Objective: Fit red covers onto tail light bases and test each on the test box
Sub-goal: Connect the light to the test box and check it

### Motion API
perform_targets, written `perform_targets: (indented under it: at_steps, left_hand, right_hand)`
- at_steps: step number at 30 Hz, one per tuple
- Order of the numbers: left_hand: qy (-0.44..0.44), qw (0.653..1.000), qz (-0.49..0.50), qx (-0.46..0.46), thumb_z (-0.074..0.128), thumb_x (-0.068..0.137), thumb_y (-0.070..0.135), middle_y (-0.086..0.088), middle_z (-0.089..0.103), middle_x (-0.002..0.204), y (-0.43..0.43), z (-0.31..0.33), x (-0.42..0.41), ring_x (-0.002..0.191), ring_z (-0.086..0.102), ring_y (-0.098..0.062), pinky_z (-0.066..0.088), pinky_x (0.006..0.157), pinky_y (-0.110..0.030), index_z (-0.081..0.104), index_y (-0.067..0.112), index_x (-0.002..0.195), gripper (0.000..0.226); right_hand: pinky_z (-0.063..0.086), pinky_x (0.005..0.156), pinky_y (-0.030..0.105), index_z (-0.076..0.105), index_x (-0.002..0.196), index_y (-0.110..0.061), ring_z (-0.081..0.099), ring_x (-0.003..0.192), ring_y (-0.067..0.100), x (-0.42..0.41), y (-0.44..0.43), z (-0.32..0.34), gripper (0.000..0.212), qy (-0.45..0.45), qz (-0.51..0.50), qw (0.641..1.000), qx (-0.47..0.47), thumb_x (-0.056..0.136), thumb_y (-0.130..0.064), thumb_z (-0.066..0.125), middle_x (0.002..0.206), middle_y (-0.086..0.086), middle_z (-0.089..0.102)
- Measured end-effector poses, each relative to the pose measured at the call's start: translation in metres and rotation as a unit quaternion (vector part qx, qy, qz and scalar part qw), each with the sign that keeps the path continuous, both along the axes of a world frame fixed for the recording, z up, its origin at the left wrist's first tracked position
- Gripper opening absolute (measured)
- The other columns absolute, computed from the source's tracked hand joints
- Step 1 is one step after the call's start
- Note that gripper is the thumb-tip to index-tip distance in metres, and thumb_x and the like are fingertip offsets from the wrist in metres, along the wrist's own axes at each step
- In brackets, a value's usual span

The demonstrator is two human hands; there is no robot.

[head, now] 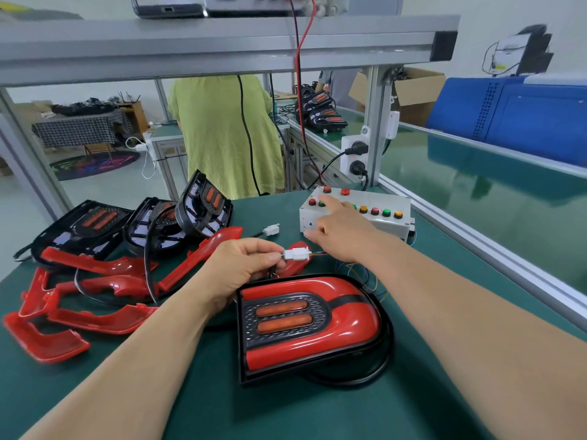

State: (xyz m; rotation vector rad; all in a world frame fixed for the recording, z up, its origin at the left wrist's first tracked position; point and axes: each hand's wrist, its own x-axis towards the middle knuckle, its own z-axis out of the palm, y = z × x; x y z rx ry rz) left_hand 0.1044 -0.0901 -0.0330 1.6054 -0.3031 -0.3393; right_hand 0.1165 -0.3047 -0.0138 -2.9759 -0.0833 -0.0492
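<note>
Head view, reading from the left: loose red covers [47, 338] lie heaped on the green worktop [286, 414], with bare black bases [92, 223] leaning behind them, none yet fitted. My left hand [244, 268] has a closed grip, thumb and forefinger pinching the wire end of the white connector [297, 253]. That connector looks joined to the lead running towards the test box [394, 228]. Just below it, near me, sits the covered tail light [308, 325], flat on the worktop with its black cable looped beneath it.

My right hand [340, 236] holds nothing. Its index fingertip [332, 204] reaches onto the box's left-hand buttons, and the other fingers are curled loosely against the box.

The risks as I judge them:
- The connector is held in the air by its wires. A tug could part a half-seated join, and the lamp would wrongly read as dead.
- The buttons sit close together, so my finger may land on a neighbouring one.
- I cannot tell whether the amber strips are lit, so a weak lamp might pass unnoticed.
- The cover may not be fully clipped along its far edge.
</note>
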Motion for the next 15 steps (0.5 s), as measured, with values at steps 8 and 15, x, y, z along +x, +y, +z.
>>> perform_targets:
  at_steps: [8,15]
  left_hand:
    - [-0.008,1.0,-0.002,0.01,0.063,0.092,0.001,-0.007,0.075,0.078,0.0,-0.001,0.001,0.074,0.073,-0.012,0.054,0.061,-0.016,0.071,0.007,0.093,0.01]
    - [-0.001,1.0,-0.003,0.0,0.065,0.09,0.003,-0.01,0.075,0.081,0.001,-0.003,0.002,0.076,0.073,-0.015,0.056,0.063,-0.019,0.074,0.01,0.088,0.012]
  right_hand:
    - [0.035,0.103,0.042,0.072,0.112,-0.014,0.028,0.139,0.026,0.019,0.006,0.003,0.053,0.008,0.015,0.998,-0.057,0.1,-0.054,0.04,0.164,-0.005,0.01]
    - [0.041,0.094,0.037,0.064,0.124,-0.007,0.049,0.126,0.022,0.028,0.006,-0.001,0.061,0.018,0.003,0.999,-0.045,0.098,-0.057,0.042,0.162,-0.007,0.013]
